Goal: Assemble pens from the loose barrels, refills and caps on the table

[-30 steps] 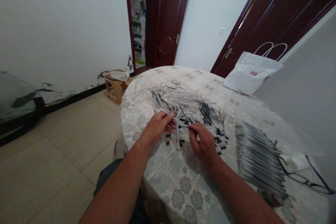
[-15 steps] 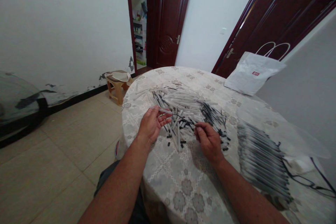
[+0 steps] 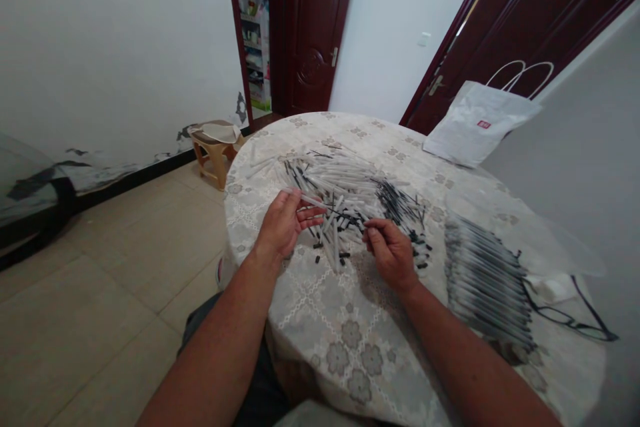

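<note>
My left hand [image 3: 284, 223] pinches a slim whitish tube [image 3: 313, 200] between thumb and forefinger, its other fingers spread beneath. Between the fingertips of my right hand [image 3: 390, 250] is the end of a thin black rod [image 3: 343, 214], which looks like a pen refill. The rod's far end meets the tube's open end; whether it is inside I cannot tell. Below and behind both hands lies a pile of whitish tubes [image 3: 345, 173]. A bundle of black rods [image 3: 393, 200] is just beyond my right hand, and small black caps [image 3: 421, 253] lie beside it.
A patterned cloth covers the round table [image 3: 305, 307]. To the right are a row of filled tubes [image 3: 487, 277], clear plastic film and eyeglasses [image 3: 570, 317]. At the back right stands a white paper bag [image 3: 483, 123]. A stool [image 3: 215, 153] is on the floor at left.
The black rod and the whitish tube now line up more nearly end to end. My hands are slightly closer together. The whole view has shifted a little.
</note>
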`<state>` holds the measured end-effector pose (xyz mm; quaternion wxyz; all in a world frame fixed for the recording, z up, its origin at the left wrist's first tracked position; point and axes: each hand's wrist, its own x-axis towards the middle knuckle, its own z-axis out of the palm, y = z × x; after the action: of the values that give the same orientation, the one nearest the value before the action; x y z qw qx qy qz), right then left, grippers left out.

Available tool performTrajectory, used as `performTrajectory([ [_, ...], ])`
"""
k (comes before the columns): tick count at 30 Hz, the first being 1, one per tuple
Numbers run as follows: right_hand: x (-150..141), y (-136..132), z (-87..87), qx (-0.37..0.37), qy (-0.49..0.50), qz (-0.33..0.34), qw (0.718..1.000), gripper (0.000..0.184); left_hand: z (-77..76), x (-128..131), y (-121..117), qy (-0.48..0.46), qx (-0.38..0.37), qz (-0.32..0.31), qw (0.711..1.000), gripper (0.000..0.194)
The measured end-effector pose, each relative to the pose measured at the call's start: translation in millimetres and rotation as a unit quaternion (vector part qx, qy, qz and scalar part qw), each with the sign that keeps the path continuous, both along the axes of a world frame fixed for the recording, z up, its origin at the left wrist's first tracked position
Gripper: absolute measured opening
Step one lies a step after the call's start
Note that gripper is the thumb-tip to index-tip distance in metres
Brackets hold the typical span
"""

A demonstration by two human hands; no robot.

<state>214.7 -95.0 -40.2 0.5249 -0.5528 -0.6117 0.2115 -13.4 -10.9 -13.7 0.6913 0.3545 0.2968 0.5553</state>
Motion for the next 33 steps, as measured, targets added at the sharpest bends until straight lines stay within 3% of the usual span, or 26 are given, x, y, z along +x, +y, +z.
performTrajectory([
  [8,-1.9,-2.2,7.4,0.020,-0.035,0.007,0.999,0.019,2.6,-2.4,2.2,0.027,0.008,-0.027,0.999,0.036],
  [15,-11.7,-0.1,7.5,-0.080,0.141,0.100,0.982,0.024,4.7,5.2,-7.1,0.071,0.005,-0.111,0.991,0.033],
  [23,-12.3,-3.2,10.4,-0.107,0.198,0.206,0.952,0.016,6.6,9.0,-14.3,0.120,0.020,-0.171,0.978,0.034],
  [28,-13.5,-3.2,9.6,-0.115,0.191,0.194,0.955,0.014,6.9,9.4,-17.8,0.119,0.013,-0.214,0.969,0.034],
  [33,-11.5,-4.0,5.0,-0.121,0.195,0.186,0.955,0.018,3.4,12.4,-21.2,0.117,0.009,-0.213,0.970,0.033],
])
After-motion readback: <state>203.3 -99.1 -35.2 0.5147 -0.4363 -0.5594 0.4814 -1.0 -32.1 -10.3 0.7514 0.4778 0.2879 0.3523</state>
